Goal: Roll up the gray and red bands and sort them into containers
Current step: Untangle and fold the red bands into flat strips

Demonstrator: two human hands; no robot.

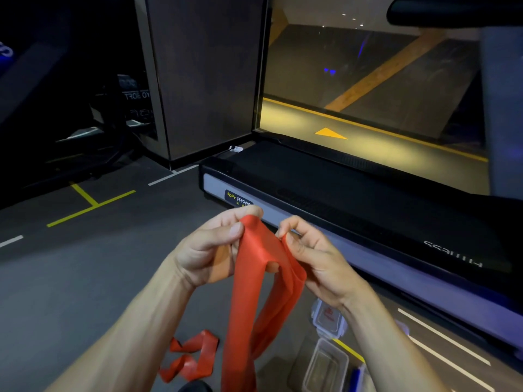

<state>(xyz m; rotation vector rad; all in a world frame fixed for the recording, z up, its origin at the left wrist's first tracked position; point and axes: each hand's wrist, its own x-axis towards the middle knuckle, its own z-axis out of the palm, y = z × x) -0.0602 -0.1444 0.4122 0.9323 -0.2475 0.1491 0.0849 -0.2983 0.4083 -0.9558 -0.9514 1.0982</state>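
Pinching the top of the red band (256,281) with left hand (210,247) and right hand (310,260) above the floor, its twisted tail could make the roll lopsided.

Layout of the work area. The left hand (210,247) and right hand (314,258) hold the upper end of one band (254,278) between them, above the floor (85,278); its length hangs down between the forearms. A second band (192,355) lies on the floor, left of the hanging one. Two containers (325,363) stand on the floor to the right, one behind the other. The treadmill (353,199) lies beyond the hands, a pillar (203,75) behind it to the left.
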